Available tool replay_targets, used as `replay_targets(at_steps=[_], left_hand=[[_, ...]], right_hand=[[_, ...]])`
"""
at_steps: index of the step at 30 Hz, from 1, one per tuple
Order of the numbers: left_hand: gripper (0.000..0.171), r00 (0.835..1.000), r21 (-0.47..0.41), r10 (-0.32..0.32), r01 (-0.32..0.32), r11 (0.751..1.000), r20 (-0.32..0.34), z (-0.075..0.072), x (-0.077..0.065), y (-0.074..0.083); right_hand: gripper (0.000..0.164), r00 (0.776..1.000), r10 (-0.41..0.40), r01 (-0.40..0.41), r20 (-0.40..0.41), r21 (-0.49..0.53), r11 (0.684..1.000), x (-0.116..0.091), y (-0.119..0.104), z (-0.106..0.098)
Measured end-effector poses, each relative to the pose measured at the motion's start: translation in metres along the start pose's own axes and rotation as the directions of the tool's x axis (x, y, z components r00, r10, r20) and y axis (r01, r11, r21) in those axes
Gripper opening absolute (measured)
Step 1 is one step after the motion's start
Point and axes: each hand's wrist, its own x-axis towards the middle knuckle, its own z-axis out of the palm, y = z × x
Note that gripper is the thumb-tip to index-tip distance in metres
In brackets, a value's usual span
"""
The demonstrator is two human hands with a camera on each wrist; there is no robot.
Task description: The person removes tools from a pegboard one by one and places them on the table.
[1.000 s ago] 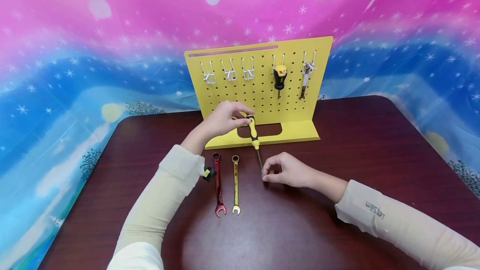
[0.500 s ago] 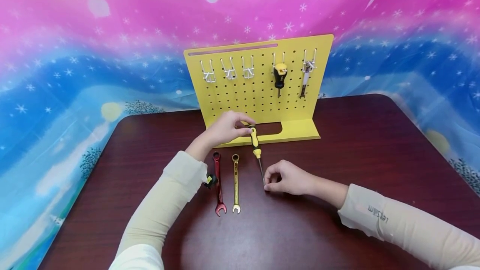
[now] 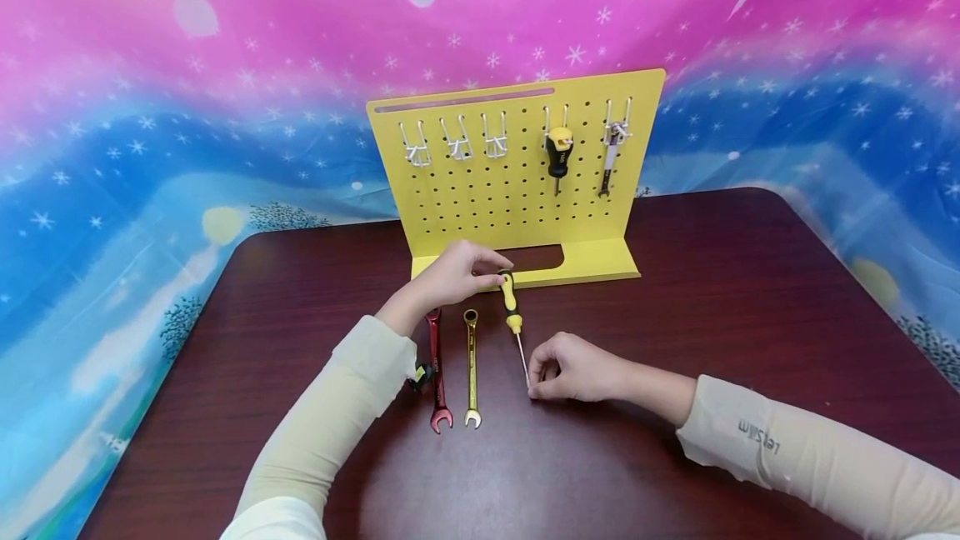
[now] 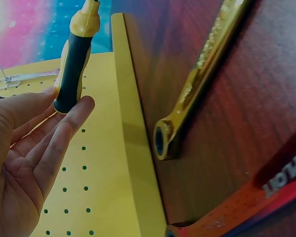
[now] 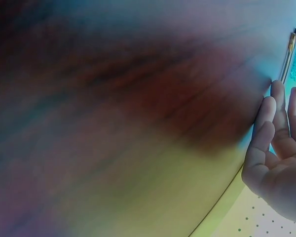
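The pale-sleeved left forearm (image 3: pixel 315 423) slants forward and inward to a bare wrist (image 3: pixel 400 307), and the left hand (image 3: pixel 459 273) is the farther out, pinching between its thumb (image 4: pixel 27 107) and lightly bent fingers (image 4: pixel 55 152). The right forearm (image 3: pixel 810 455), sleeved alike, extends in from the right at a lower slant; the right hand (image 3: pixel 576 367) sits nearer the body, its thumb and index finger curved into a pinch.

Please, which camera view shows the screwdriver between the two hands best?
The head view: the screwdriver shows almost whole, held between left hand and right hand. The left wrist view shows its handle closer, but cuts off the shaft. In the right wrist view, I cannot identify it.
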Motion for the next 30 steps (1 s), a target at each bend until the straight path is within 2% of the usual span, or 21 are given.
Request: replay_targets(at_steps=[8,24,30], left_hand=[[0.028,1.0,-0.001,-0.021,0.021,1.0,0.008,0.008,-0.003,-0.009],[0.027,0.998,-0.01,-0.066,0.066,0.998,0.012,0.015,-0.008,-0.019],[0.023,0.997,0.025,-0.068,0.068,0.997,0.026,0.022,-0.008,-0.024]], right_hand=[[0.012,0.999,-0.031,0.03,-0.015,-0.095,0.995,0.0,0.0,0.006],[0.017,0.998,-0.041,0.031,-0.039,-0.23,0.973,0.002,-0.004,0.013],[0.017,0.999,-0.039,0.028,-0.038,-0.254,0.967,0.004,-0.003,0.015]])
